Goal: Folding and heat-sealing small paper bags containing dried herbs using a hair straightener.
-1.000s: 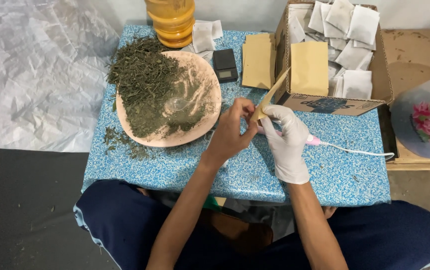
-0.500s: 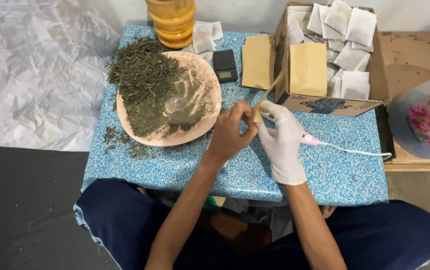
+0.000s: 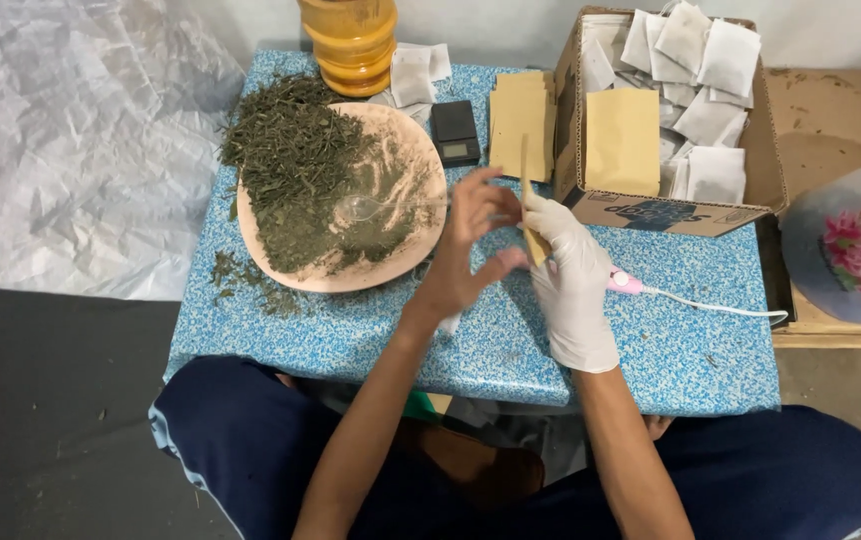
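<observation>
My left hand (image 3: 466,245), bare, and my right hand (image 3: 573,285), in a white glove, meet over the blue speckled table (image 3: 351,340). Between them they pinch a thin tan paper envelope (image 3: 526,170), which stands almost upright and edge-on to me. Just left of my hands lies a pink plate (image 3: 351,282) heaped with dried green leaves (image 3: 296,160); a clear spoon (image 3: 361,207) rests in it. Under my right hand lies a small pink device (image 3: 626,283) with a white cable.
Behind my hands are a stack of tan envelopes (image 3: 519,115), a small black scale (image 3: 454,132) and a yellow jar (image 3: 351,40). A cardboard box (image 3: 671,212) at the back right holds white sachets (image 3: 711,60). Crumpled plastic sheet (image 3: 71,140) covers the floor on the left.
The envelope has swung from leaning right to nearly upright between my hands. My hands stayed in about the same spot over the table.
</observation>
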